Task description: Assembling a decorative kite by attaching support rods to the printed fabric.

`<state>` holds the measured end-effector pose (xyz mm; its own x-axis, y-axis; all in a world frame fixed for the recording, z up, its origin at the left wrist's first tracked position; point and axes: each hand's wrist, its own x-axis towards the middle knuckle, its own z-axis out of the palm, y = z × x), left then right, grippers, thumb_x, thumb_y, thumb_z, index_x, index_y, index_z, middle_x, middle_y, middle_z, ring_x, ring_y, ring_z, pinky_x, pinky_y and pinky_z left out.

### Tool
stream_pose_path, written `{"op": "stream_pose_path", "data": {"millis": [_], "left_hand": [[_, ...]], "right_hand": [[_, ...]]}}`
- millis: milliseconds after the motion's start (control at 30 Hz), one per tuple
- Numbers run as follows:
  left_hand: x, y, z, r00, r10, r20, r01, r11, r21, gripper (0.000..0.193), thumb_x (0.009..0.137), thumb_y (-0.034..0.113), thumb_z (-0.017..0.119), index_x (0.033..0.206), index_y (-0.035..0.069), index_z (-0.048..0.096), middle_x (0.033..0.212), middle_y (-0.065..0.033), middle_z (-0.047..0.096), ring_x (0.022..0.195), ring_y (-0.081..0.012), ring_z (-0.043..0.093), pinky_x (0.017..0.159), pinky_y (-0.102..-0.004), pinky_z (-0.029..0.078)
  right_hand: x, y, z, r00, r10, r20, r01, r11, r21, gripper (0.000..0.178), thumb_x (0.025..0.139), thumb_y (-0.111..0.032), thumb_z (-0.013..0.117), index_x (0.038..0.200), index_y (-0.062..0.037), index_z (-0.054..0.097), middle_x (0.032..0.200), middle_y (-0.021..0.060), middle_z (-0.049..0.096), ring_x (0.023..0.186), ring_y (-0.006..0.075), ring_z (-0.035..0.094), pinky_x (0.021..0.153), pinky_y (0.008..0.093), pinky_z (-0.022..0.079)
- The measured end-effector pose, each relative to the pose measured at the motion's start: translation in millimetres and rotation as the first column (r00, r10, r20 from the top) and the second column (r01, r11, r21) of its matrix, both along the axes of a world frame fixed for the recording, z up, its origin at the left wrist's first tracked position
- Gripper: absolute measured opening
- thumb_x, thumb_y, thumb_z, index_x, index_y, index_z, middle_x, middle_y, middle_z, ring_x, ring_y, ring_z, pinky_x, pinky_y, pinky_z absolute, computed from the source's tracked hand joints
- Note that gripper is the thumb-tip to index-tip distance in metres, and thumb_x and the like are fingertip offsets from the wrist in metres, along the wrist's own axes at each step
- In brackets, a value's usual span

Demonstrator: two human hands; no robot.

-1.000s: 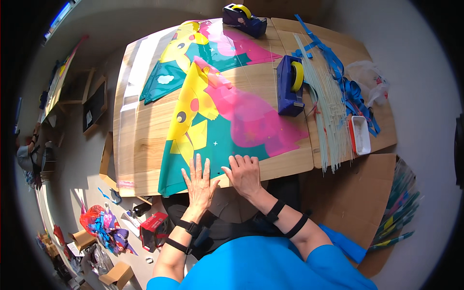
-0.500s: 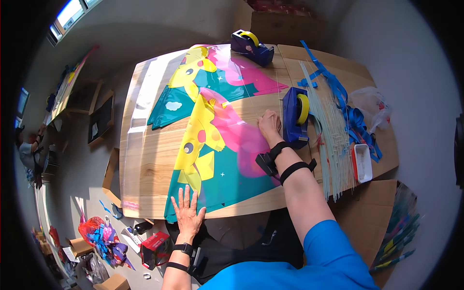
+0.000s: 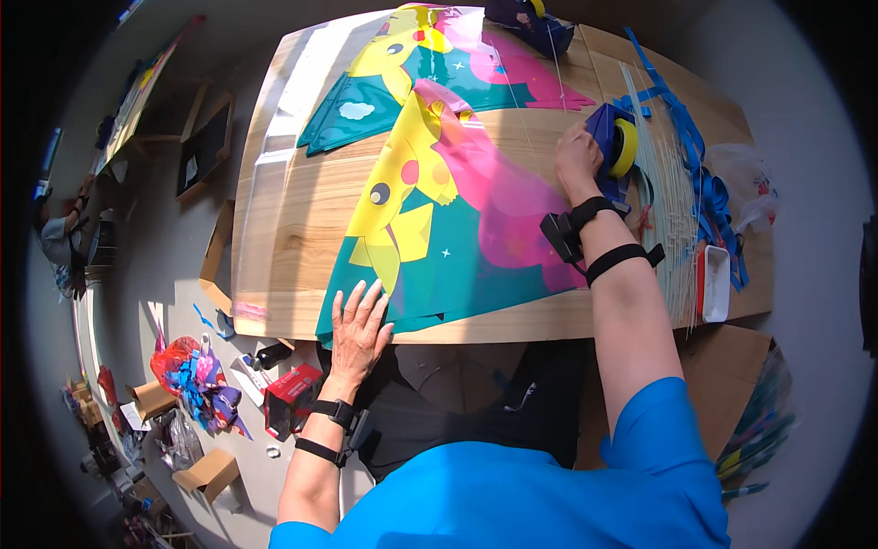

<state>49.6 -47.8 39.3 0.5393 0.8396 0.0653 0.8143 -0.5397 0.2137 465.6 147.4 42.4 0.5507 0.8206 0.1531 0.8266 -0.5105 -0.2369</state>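
Observation:
A triangular printed kite sail point(image 3: 494, 220), teal, yellow and pink with a cartoon figure, lies flat on the wooden table point(image 3: 283, 210). My left hand point(image 3: 359, 329) rests flat with its fingers stretched out on the sail's near left corner. Beyond the sail's right side, my right hand point(image 3: 578, 157) is closed against the left side of a blue tape dispenser point(image 3: 605, 137) with a yellow roll. Its fingertips are bunched, and what they pinch, if anything, is hidden. Farther back lies a second, similar sail point(image 3: 416, 101), partly overlapped by the first one's tip.
Another tape dispenser point(image 3: 535, 27) stands at the far edge. Thin pale rods point(image 3: 672, 220), blue strap point(image 3: 677, 119), a clear plastic bag point(image 3: 745, 178) and a small white tray point(image 3: 717, 284) crowd the table's right. Boxes and bags point(image 3: 197, 375) litter the floor at left.
The view has shifted, so the table appears higher and farther right. My right hand has moved slightly right, up against the dispenser. My left hand stays on the sail's corner.

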Motion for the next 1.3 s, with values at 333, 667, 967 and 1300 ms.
{"op": "stream_pose_path", "data": {"millis": [333,667,967,1300], "left_hand": [[-61.8,48.2,10.9,0.702,0.710,0.060,-0.575,0.614,-0.540,0.035,0.085,0.030,0.071,0.105,0.003,0.064,0.090,-0.0092,0.069,0.081,-0.0191,0.065,0.079,-0.0352,0.048],[-74.6,61.2,40.1,0.615,0.767,0.184,-0.192,0.371,-0.908,0.031,0.089,0.032,0.068,0.098,0.003,0.062,0.073,0.0035,0.056,0.067,-0.0045,0.051,0.058,-0.0218,0.046],[-112.3,-10.5,-15.3,0.333,0.903,0.271,-0.176,0.342,-0.923,0.041,0.077,0.010,0.079,0.111,-0.001,0.059,0.091,-0.0050,0.066,0.073,-0.0112,0.064,0.066,-0.0222,0.053],[-95.2,-43.5,-44.0,-0.029,0.916,0.399,-0.491,0.335,-0.804,0.036,0.085,0.028,0.071,0.106,0.001,0.061,0.086,-0.0026,0.065,0.076,-0.0091,0.061,0.067,-0.0198,0.050]], "right_hand": [[-21.8,-136.2,114.9,0.920,0.383,-0.087,-0.256,0.752,0.608,0.015,0.097,-0.017,0.054,0.104,-0.0045,0.051,0.082,0.0083,0.063,0.076,0.0165,0.065,0.067,0.0308,0.053],[-56.8,-297.1,36.2,0.853,0.216,-0.474,-0.103,0.962,0.253,0.013,0.092,-0.014,0.061,0.092,-0.0002,0.061,0.073,0.0031,0.054,0.061,0.0089,0.044,0.055,0.0261,0.038],[-107.0,-322.5,24.6,0.712,0.336,-0.617,-0.232,0.941,0.245,0.009,0.089,-0.008,0.061,0.091,0.0013,0.062,0.072,0.0066,0.056,0.061,0.0114,0.049,0.058,0.0262,0.042],[-136.8,-342.0,28.7,0.668,0.365,-0.648,-0.253,0.931,0.264,0.009,0.089,-0.007,0.061,0.090,0.0023,0.063,0.072,0.0054,0.058,0.062,0.0099,0.051,0.059,0.0249,0.043]]}}
